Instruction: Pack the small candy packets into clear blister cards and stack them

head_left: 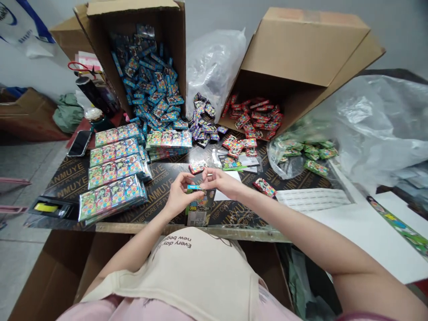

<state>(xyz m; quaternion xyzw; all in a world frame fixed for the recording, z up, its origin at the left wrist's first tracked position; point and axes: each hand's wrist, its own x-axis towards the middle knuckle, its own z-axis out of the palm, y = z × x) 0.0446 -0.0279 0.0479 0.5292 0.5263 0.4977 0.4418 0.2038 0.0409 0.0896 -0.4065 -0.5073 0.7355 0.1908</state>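
My left hand (179, 194) pinches a small blue packet (194, 187) just above a printed display card (199, 206), which lies on the dark plywood tabletop (160, 191). My right hand (222, 183) comes in from the right, its fingertips drawn together beside the packet. I cannot tell whether they hold anything. A small red-and-multicoloured packet (198, 166) lies just beyond both hands. Loose red packets (239, 145) lie to the right of it, and a red packet (264, 187) sits near my right wrist.
Two tilted cardboard boxes spill blue packets (147, 80) and red packets (254, 118). Long packaged strips (115, 174) are stacked at the left, beside a smartphone (79, 142). Green packets (309, 151) lie on clear plastic, with a printed white sheet (312, 199) in front.
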